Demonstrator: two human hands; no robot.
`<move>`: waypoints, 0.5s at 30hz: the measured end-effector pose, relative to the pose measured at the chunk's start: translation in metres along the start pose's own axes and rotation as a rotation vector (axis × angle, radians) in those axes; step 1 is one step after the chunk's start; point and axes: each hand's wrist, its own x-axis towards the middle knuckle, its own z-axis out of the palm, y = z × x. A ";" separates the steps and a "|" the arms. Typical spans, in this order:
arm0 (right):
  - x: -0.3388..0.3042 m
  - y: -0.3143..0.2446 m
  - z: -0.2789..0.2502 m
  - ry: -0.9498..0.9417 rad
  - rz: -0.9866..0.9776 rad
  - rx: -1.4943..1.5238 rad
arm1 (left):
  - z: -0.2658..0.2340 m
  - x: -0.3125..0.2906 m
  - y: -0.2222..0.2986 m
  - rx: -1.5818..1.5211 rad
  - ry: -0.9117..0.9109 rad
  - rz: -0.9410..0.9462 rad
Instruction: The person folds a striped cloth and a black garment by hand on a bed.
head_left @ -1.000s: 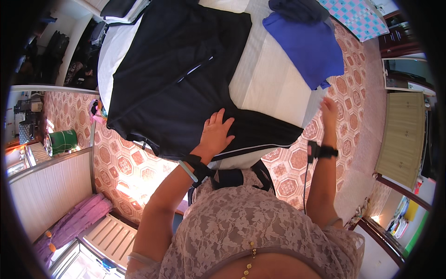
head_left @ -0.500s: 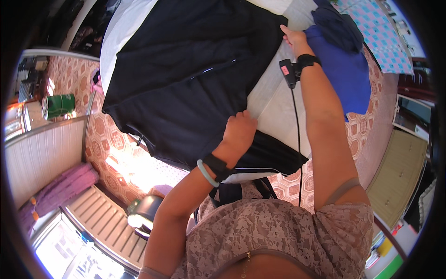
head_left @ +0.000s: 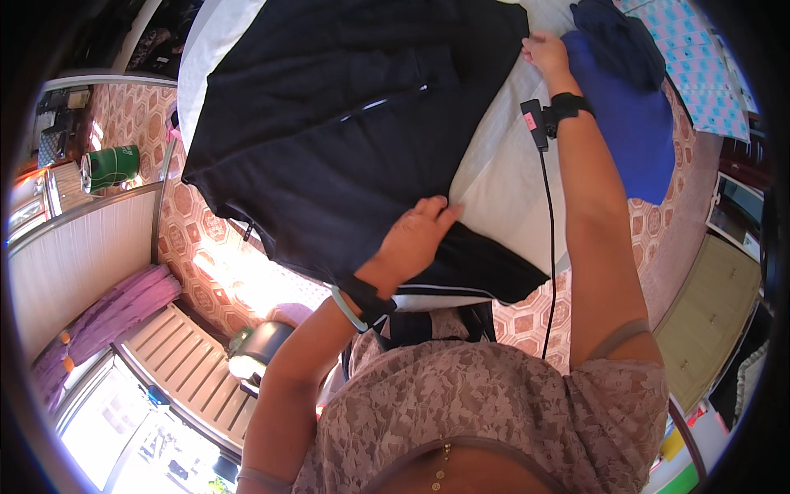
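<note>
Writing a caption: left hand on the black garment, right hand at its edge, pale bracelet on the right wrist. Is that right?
Not quite: the head view shows the pale bracelet on the left wrist. The left hand is on the black garment, with the right hand at its edge.

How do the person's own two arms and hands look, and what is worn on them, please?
Both the left hand and right hand are ungloved. The left wrist has a black band and a pale blue-green bangle. The right wrist has a black strap with a small black box, pink-labelled, trailing a black cable. The lace sleeves are short and greyish mauve.
</note>
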 end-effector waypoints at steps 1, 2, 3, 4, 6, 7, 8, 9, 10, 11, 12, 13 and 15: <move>-0.009 0.001 -0.006 -0.013 -0.058 0.026 | -0.003 -0.002 -0.006 -0.200 0.040 -0.001; -0.029 -0.006 -0.008 -0.037 -0.122 0.057 | -0.008 -0.008 -0.014 -0.395 0.087 -0.016; -0.055 -0.006 -0.016 -0.168 -0.194 0.185 | -0.014 -0.017 -0.020 -0.419 0.175 -0.015; -0.087 0.002 -0.035 -0.282 -0.259 0.304 | -0.020 -0.023 -0.024 -0.443 0.248 -0.042; -0.153 0.019 -0.075 -0.446 -0.191 0.239 | -0.026 -0.049 -0.036 -0.331 0.232 -0.091; -0.185 0.033 -0.099 -0.460 -0.089 0.194 | -0.027 -0.066 -0.042 -0.334 0.223 -0.080; -0.217 0.047 -0.123 -0.478 0.014 0.149 | -0.025 -0.086 -0.049 -0.288 0.119 -0.071; -0.250 0.061 -0.147 -0.494 0.116 0.100 | -0.024 -0.100 -0.051 -0.240 0.015 -0.056; -0.283 0.085 -0.166 -0.419 0.288 0.145 | -0.028 -0.106 -0.046 -0.240 0.003 -0.032; -0.311 0.116 -0.184 -0.437 0.435 0.232 | -0.032 -0.112 -0.041 -0.175 -0.041 -0.025; -0.342 0.139 -0.193 -0.428 0.561 0.201 | -0.035 -0.118 -0.037 -0.113 -0.081 -0.016; -0.369 0.144 -0.188 -0.431 0.660 0.261 | -0.033 -0.129 -0.040 -0.085 -0.128 0.003; -0.414 0.179 -0.160 -0.458 0.869 0.492 | -0.031 -0.138 -0.038 -0.029 -0.156 0.041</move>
